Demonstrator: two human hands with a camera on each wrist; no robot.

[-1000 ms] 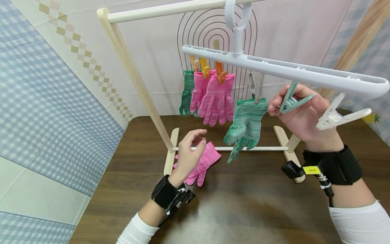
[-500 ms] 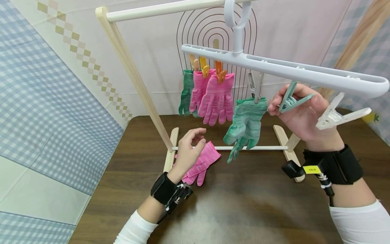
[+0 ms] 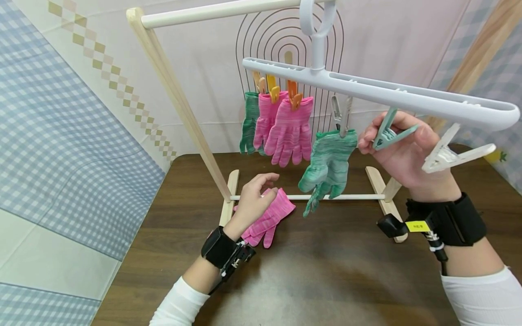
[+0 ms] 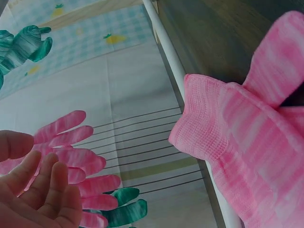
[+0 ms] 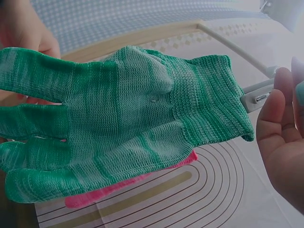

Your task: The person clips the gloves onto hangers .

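Note:
My left hand (image 3: 254, 201) hovers over a pink knit glove (image 3: 277, 213) lying on the table, its fingers loosely bent with nothing between them. In the left wrist view, that pink glove (image 4: 237, 133) lies apart from the fingers. A green knit glove (image 3: 332, 163) hangs cuff up from a grey clothespin (image 3: 344, 117). Close to its cuff is my right hand (image 3: 403, 154), fingers loosely bent behind a teal clothespin (image 3: 391, 136). In the right wrist view, the fingertips are beside the grey clothespin (image 5: 259, 99); whether they touch it I cannot tell.
A white hanger (image 3: 367, 90) hangs from the rack's top bar (image 3: 220, 13), with a white clothespin (image 3: 448, 156) at its right. Further back hang a pink glove (image 3: 289, 131), another pink one and a green one, on orange, yellow and tan clothespins. A white rod (image 3: 355, 197) crosses low.
My left forearm has shifted slightly up and left, its fingers staying above the pink glove. The right hand and hanging gloves look nearly still.

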